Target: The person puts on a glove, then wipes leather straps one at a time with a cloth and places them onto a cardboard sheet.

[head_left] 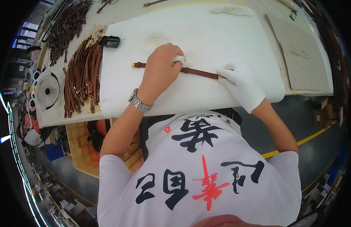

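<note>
Nearest the wearer, the gloved right hand [241, 84] pinches the metal-fitted end of a brown strap [200, 73]. The bare left hand [162, 62] pinches a white cloth [179, 59] against the strap's mid-length. The strap lies crosswise over a white sheet [217, 41] on the counter [50, 116]. Left of the sheet: fan [47, 90] and strap bundle [83, 77]. Farther off: black tray [110, 41], then a darker strap pile [67, 30].

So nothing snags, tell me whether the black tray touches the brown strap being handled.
Apart: the head view shows white sheet between the black tray and the handled strap.
</note>
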`<state>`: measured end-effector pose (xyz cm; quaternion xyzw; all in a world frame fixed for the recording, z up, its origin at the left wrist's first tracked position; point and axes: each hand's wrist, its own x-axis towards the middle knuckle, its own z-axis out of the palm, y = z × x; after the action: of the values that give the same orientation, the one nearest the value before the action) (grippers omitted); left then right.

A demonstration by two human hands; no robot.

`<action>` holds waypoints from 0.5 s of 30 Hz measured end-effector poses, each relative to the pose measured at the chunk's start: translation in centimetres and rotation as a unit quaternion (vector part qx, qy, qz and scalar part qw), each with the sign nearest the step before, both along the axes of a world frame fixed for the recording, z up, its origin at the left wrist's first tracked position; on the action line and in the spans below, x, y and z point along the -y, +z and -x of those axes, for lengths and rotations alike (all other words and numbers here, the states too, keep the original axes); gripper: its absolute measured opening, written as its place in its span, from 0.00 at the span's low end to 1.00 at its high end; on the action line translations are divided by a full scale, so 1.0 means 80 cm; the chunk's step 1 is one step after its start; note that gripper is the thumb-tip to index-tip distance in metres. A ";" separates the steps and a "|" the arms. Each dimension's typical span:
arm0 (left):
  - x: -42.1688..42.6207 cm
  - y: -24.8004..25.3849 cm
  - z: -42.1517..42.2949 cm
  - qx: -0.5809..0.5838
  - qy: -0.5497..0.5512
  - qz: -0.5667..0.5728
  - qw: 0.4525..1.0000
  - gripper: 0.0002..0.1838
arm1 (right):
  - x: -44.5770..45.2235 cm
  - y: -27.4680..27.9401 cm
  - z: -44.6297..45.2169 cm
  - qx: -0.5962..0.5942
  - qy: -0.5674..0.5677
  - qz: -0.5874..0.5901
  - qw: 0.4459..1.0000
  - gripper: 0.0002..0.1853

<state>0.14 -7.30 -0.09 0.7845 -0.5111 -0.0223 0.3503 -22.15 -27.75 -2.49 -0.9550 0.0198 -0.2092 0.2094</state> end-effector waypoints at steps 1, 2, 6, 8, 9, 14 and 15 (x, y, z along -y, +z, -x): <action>-0.007 0.003 -0.011 -0.010 0.039 -0.009 0.999 0.07 | -0.005 0.003 0.001 -0.017 -0.009 -0.003 1.000 0.20; -0.010 0.003 -0.013 -0.012 0.041 -0.014 0.999 0.07 | -0.011 0.007 -0.001 -0.019 -0.007 -0.009 1.000 0.20; -0.013 -0.011 0.000 -0.038 0.010 -0.027 0.999 0.05 | -0.017 0.016 -0.018 -0.055 0.007 0.001 0.998 0.19; -0.010 -0.018 0.008 -0.011 -0.026 -0.027 0.999 0.05 | -0.014 0.013 -0.025 -0.072 0.012 0.024 0.997 0.18; -0.009 -0.019 0.011 -0.001 -0.024 -0.026 0.999 0.05 | -0.011 0.008 -0.024 -0.064 0.016 0.018 0.998 0.18; -0.027 -0.017 -0.004 0.036 -0.006 -0.062 0.997 0.07 | -0.009 0.017 -0.024 -0.080 0.008 0.023 0.997 0.17; -0.034 -0.014 -0.007 0.052 0.015 -0.077 0.996 0.07 | -0.010 0.021 -0.024 -0.089 0.004 0.022 0.996 0.17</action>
<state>0.69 -4.61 -1.21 0.8166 -0.5140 -0.0155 0.2620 -20.22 -26.97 -0.83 -0.9743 0.0297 -0.1229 0.1863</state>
